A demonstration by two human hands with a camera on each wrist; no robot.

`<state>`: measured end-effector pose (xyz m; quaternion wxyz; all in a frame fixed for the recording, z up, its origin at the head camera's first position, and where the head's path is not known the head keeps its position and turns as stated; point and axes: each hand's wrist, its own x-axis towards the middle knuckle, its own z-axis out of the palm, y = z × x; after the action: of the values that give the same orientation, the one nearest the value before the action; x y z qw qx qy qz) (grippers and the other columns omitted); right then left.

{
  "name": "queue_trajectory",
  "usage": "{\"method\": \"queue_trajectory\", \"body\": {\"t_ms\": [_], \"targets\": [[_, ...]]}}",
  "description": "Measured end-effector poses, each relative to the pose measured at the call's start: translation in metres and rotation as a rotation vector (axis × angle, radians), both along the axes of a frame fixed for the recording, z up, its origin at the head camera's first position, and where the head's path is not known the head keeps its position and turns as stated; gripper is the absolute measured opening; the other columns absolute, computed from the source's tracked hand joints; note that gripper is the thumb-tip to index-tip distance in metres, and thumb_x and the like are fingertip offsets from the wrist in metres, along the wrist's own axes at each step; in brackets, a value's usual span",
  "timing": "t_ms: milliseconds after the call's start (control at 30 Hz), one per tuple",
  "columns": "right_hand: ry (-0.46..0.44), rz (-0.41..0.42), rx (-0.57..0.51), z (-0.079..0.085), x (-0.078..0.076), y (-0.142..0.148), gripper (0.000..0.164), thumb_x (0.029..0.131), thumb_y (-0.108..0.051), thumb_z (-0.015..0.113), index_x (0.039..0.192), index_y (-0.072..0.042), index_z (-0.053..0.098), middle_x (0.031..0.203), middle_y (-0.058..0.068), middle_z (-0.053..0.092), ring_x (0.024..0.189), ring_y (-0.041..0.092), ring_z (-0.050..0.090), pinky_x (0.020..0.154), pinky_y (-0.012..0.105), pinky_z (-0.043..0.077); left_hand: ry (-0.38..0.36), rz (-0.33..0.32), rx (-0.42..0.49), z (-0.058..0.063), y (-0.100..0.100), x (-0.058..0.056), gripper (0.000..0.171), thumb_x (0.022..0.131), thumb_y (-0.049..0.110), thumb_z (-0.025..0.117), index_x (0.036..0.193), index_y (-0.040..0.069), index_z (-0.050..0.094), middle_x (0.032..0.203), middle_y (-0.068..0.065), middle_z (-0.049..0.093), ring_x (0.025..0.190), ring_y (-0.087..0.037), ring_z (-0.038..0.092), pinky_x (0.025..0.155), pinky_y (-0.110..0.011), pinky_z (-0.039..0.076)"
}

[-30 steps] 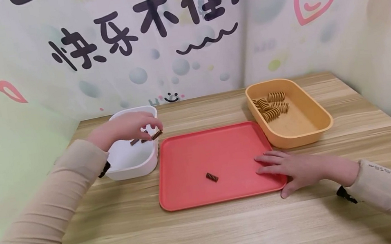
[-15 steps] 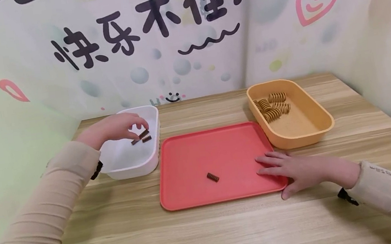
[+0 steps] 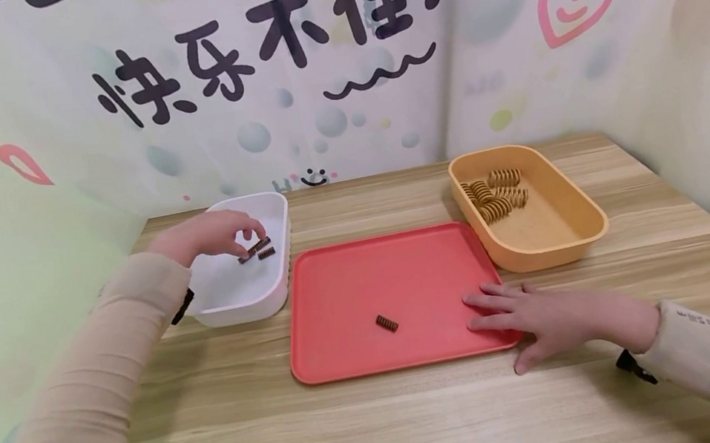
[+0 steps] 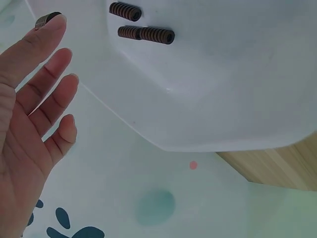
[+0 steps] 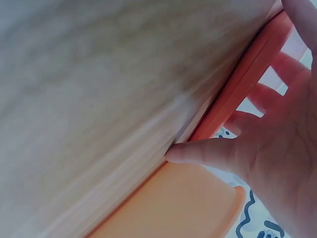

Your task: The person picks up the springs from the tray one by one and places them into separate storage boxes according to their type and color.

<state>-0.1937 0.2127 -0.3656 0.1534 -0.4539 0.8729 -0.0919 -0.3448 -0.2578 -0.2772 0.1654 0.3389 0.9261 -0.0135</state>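
My left hand (image 3: 211,234) reaches into a white bin (image 3: 242,313). In the left wrist view a small dark brown coil spring (image 4: 42,21) shows at its thumb tip, pinched, with the index finger hidden behind the thumb. Below the hand, other small springs (image 4: 126,11) lie on the bin's floor, two of them end to end. My right hand (image 3: 555,311) rests on the right edge of a red tray (image 3: 349,282), fingers spread over it and thumb by its near corner. One small spring (image 3: 386,323) lies on the tray, left of the right hand.
An orange bin (image 3: 535,259) stands at the back right, touching or nearly touching the tray's corner. Several larger golden springs (image 3: 504,177) lie in its left part. Everything stands on a wooden table (image 3: 383,431), with a printed curtain (image 3: 344,140) behind.
My left hand has moved left from the white bin's right rim, with a spring in its fingers, to low inside the bin. The right hand has barely shifted on the tray's edge.
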Motion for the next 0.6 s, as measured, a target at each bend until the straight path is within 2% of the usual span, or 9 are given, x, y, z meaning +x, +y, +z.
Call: {"method": "queue_trajectory", "body": {"t_ms": [133, 433, 600], "targets": [[0.004, 0.008, -0.005, 0.000, 0.000, 0.000, 0.073, 0.077, -0.061, 0.054, 0.138, -0.021, 0.043, 0.148, 0.013, 0.026, 0.132, 0.047, 0.018, 0.090, 0.072, 0.025, -0.009, 0.006, -0.028, -0.004, 0.001, -0.004, 0.033, 0.079, 0.005, 0.069, 0.110, 0.007, 0.061, 0.093, -0.009, 0.057, 0.089, -0.027, 0.051, 0.081, -0.040, 0.043], [-0.009, 0.004, -0.002, 0.000, 0.000, 0.001, 0.074, 0.077, -0.061, 0.055, 0.137, -0.021, 0.043, 0.148, 0.014, 0.026, 0.132, 0.047, 0.018, 0.091, 0.071, 0.024, 0.047, -0.061, -0.167, -0.010, 0.006, -0.010, 0.031, 0.075, 0.006, 0.072, 0.103, 0.012, 0.061, 0.087, -0.009, 0.057, 0.077, -0.022, 0.049, 0.074, -0.038, 0.042], [0.004, 0.008, -0.001, -0.001, 0.000, 0.001, 0.074, 0.076, -0.061, 0.055, 0.137, -0.021, 0.044, 0.148, 0.014, 0.027, 0.132, 0.047, 0.019, 0.091, 0.071, 0.025, 0.020, -0.019, -0.194, -0.014, 0.007, -0.014, 0.031, 0.076, 0.005, 0.071, 0.104, 0.013, 0.060, 0.088, -0.009, 0.057, 0.079, -0.022, 0.049, 0.076, -0.038, 0.042]]}}
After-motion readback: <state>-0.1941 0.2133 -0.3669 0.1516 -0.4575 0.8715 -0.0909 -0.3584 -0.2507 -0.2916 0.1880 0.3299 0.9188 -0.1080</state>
